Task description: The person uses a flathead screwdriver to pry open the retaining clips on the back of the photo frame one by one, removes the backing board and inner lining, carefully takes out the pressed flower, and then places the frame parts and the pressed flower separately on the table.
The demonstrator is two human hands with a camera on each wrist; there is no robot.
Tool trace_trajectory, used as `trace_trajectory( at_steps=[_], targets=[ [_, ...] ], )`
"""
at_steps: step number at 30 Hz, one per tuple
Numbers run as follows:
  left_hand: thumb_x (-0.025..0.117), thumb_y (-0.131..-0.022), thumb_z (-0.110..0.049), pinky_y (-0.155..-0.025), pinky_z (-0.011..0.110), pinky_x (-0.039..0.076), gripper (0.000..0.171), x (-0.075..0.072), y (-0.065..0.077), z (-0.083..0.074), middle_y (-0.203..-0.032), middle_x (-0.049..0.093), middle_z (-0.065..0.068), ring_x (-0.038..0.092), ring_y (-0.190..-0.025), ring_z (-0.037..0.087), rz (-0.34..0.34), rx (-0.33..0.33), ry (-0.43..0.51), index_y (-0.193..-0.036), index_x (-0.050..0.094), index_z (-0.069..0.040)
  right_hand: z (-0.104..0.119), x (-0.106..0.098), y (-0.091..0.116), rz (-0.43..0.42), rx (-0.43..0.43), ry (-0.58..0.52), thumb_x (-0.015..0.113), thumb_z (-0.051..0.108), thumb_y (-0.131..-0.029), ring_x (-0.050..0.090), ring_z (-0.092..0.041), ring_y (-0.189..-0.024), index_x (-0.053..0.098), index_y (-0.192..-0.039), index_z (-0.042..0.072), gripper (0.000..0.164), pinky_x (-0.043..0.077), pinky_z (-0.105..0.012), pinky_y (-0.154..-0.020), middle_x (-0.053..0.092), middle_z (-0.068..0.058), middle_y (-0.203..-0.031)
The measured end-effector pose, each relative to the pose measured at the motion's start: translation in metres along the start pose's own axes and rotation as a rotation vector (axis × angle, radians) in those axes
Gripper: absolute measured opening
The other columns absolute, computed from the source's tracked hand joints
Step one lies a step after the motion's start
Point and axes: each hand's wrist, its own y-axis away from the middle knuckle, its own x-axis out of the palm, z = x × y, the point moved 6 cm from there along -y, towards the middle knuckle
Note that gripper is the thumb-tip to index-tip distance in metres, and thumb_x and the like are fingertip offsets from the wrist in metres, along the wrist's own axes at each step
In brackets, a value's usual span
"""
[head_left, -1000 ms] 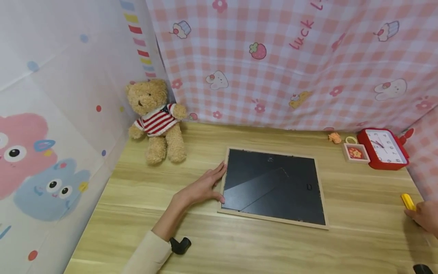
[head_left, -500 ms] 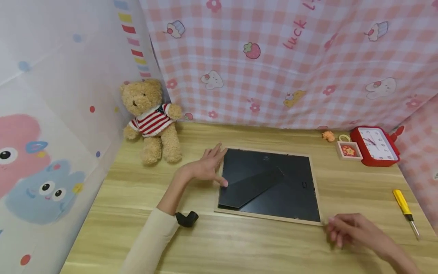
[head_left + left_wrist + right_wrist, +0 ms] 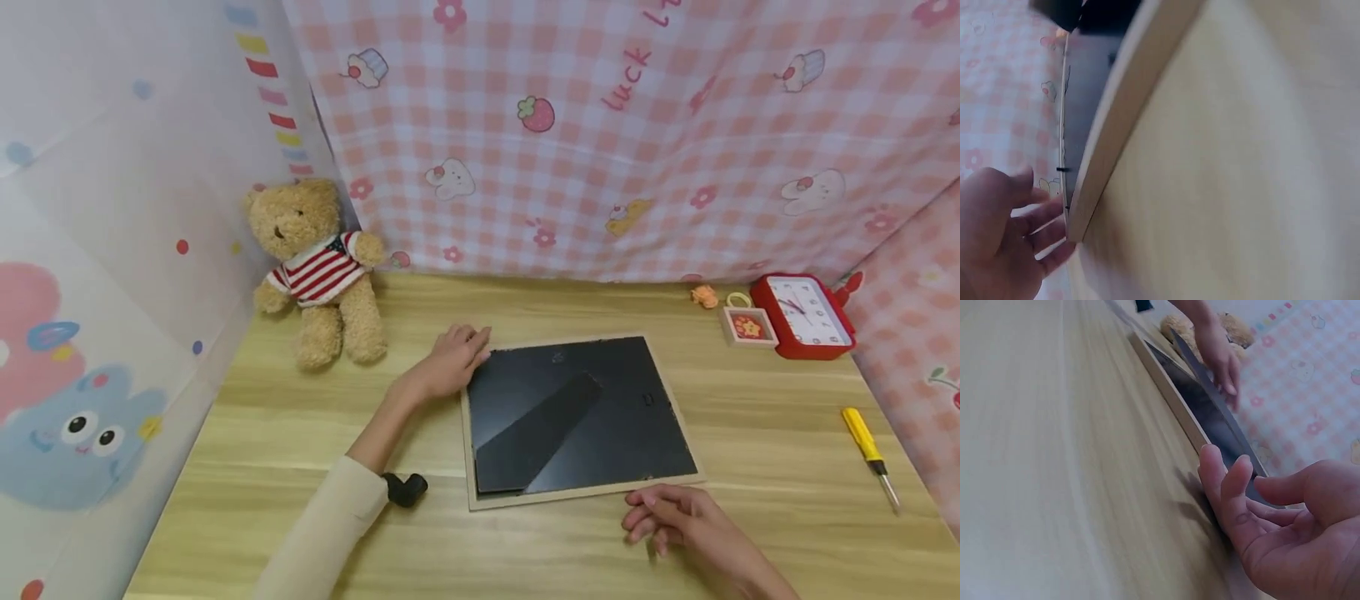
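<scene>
A picture frame [image 3: 577,417] lies face down on the wooden table, its black back and light wood rim upward. The flat black stand leg [image 3: 536,433] runs slantwise over the back, slightly raised in the right wrist view. My left hand [image 3: 450,362] is at the frame's far left corner; in the left wrist view its fingers [image 3: 1044,234] reach along the corner's outer side, thumb apart. My right hand [image 3: 686,521] is by the near right edge, fingers loosely bent, with fingertips [image 3: 1211,453] right at the rim and nothing gripped.
A yellow-handled screwdriver [image 3: 870,454] lies at the right. Along the back right are a red clock [image 3: 806,312], a small star-decorated box [image 3: 748,327], a yellow ring [image 3: 738,298] and an orange crumpled piece [image 3: 705,296]. A teddy bear [image 3: 318,271] sits back left.
My right hand has left the screwdriver on the table and moved left to the frame's near edge. The frame has turned anticlockwise. My left hand has shifted to its far left corner.
</scene>
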Motion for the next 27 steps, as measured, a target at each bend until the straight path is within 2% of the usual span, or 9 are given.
trace_trajectory(
  at_steps=[4, 7, 10, 13, 15, 17, 22, 24, 27],
  targets=[
    [0.05, -0.115, -0.005, -0.097, 0.05, 0.047, 0.031, 0.001, 0.017, -0.008, -0.116, 0.062, 0.021, 0.054, -0.107, 0.034, -0.092, 0.093, -0.104, -0.139, 0.066, 0.006, 0.005, -0.012, 0.001, -0.03, -0.052, 0.072, 0.041, 0.007, -0.119, 0.078, -0.013, -0.098, 0.057, -0.133, -0.021, 0.035, 0.062, -0.025, -0.075, 0.08, -0.006, -0.112],
    [0.049, -0.115, -0.003, -0.088, 0.046, 0.052, 0.027, 0.01, 0.026, -0.007, -0.106, 0.063, 0.017, 0.057, -0.094, 0.028, -0.123, 0.154, -0.135, -0.131, 0.068, 0.005, 0.012, -0.021, -0.002, -0.054, -0.078, 0.144, 0.04, 0.004, -0.118, 0.078, -0.012, -0.094, 0.056, -0.128, -0.023, 0.033, 0.061, -0.025, -0.073, 0.08, -0.005, -0.108],
    [0.047, -0.115, -0.004, -0.08, 0.044, 0.056, 0.024, 0.022, 0.034, -0.005, -0.104, 0.064, 0.016, 0.063, -0.089, 0.026, -0.11, 0.164, -0.175, -0.131, 0.064, 0.002, 0.019, -0.03, -0.006, -0.084, -0.074, 0.217, 0.04, 0.004, -0.118, 0.077, -0.012, -0.089, 0.056, -0.124, -0.024, 0.033, 0.062, -0.025, -0.07, 0.079, -0.005, -0.103],
    [0.05, -0.114, -0.003, -0.081, 0.05, 0.061, 0.028, 0.022, 0.047, -0.023, -0.11, 0.069, 0.021, 0.071, -0.093, 0.035, -0.052, 0.102, -0.194, -0.138, 0.061, 0.004, 0.028, -0.038, -0.013, -0.133, -0.061, 0.3, 0.042, 0.008, -0.119, 0.077, -0.012, -0.082, 0.057, -0.119, -0.023, 0.034, 0.063, -0.028, -0.067, 0.079, -0.008, -0.097],
    [0.053, -0.113, -0.005, -0.08, 0.051, 0.062, 0.033, 0.026, 0.053, -0.032, -0.113, 0.074, 0.022, 0.075, -0.095, 0.038, -0.037, 0.072, -0.25, -0.143, 0.06, 0.006, 0.035, -0.043, -0.02, -0.166, -0.063, 0.352, 0.044, 0.009, -0.119, 0.076, -0.013, -0.078, 0.058, -0.116, -0.023, 0.035, 0.063, -0.03, -0.066, 0.078, -0.01, -0.093],
    [0.057, -0.112, -0.006, -0.08, 0.052, 0.063, 0.038, 0.025, 0.06, -0.048, -0.111, 0.077, 0.024, 0.077, -0.095, 0.04, -0.006, 0.03, -0.275, -0.148, 0.057, 0.009, 0.043, -0.049, -0.026, -0.206, -0.068, 0.403, 0.045, 0.009, -0.118, 0.076, -0.013, -0.075, 0.059, -0.113, -0.021, 0.034, 0.064, -0.031, -0.065, 0.077, -0.013, -0.091],
    [0.06, -0.113, -0.015, -0.064, 0.045, 0.061, 0.05, 0.037, 0.068, -0.064, -0.086, 0.077, 0.018, 0.075, -0.073, 0.03, 0.01, -0.018, -0.35, -0.154, 0.051, 0.013, 0.062, -0.058, -0.043, -0.315, -0.095, 0.604, 0.049, 0.004, -0.116, 0.072, -0.012, -0.067, 0.063, -0.106, -0.014, 0.025, 0.062, -0.031, -0.061, 0.073, -0.013, -0.083],
    [0.061, -0.113, -0.019, -0.058, 0.044, 0.058, 0.055, 0.042, 0.07, -0.065, -0.078, 0.074, 0.016, 0.07, -0.064, 0.025, 0.0, -0.03, -0.351, -0.155, 0.049, 0.015, 0.069, -0.06, -0.051, -0.35, -0.117, 0.691, 0.05, 0.003, -0.115, 0.069, -0.012, -0.064, 0.064, -0.104, -0.012, 0.023, 0.061, -0.03, -0.059, 0.073, -0.011, -0.081],
    [0.061, -0.113, -0.02, -0.055, 0.043, 0.056, 0.059, 0.045, 0.074, -0.069, -0.073, 0.071, 0.014, 0.064, -0.059, 0.021, 0.01, -0.077, -0.297, -0.156, 0.046, 0.017, 0.078, -0.061, -0.061, -0.385, -0.143, 0.784, 0.052, 0.003, -0.115, 0.067, -0.011, -0.062, 0.066, -0.102, -0.01, 0.023, 0.058, -0.028, -0.058, 0.072, -0.009, -0.077]
  ],
)
